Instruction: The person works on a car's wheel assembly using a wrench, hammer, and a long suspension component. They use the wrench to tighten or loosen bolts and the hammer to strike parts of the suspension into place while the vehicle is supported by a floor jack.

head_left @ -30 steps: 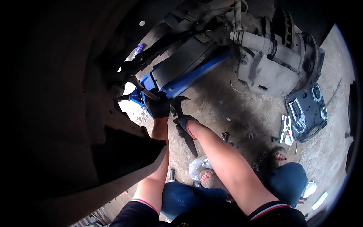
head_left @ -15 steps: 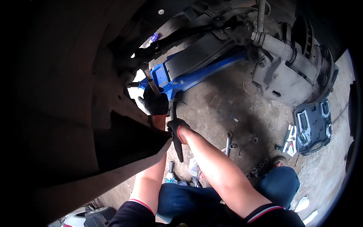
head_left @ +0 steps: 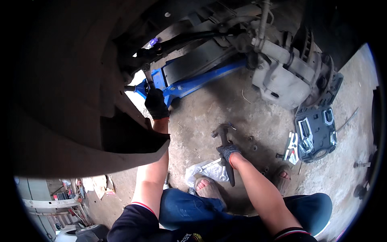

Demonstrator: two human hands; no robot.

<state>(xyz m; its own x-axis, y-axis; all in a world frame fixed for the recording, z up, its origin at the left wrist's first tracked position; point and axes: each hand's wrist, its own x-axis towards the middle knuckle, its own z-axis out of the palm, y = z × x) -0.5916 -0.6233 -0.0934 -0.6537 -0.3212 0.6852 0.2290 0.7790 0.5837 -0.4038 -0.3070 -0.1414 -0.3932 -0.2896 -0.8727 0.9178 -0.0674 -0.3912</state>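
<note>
My left hand (head_left: 156, 104), in a black glove, is closed round a steel wrench (head_left: 149, 77) that slants up to the dark steering linkage (head_left: 146, 54). It is beside a blue floor jack (head_left: 201, 78), under the dark wheel-well panel's edge. My right hand (head_left: 228, 151), in a dark glove with an orange cuff, grips a black claw hammer (head_left: 221, 133) low over the concrete, its head pointing away from me and its handle toward my body. A plastic bag (head_left: 192, 173) lies beneath it.
The brake caliper (head_left: 282, 86) and disc hang at upper right. An open black tool case (head_left: 314, 135) lies right, with scattered sockets (head_left: 254, 147). The wheel-well panel (head_left: 68, 121) fills the left, its cut edge by my left forearm. My sandalled feet (head_left: 203, 187) are on the floor.
My right hand and the hammer have moved right and down, away from my left hand. My left hand stays on the wrench near the linkage. The view has shifted slightly.
</note>
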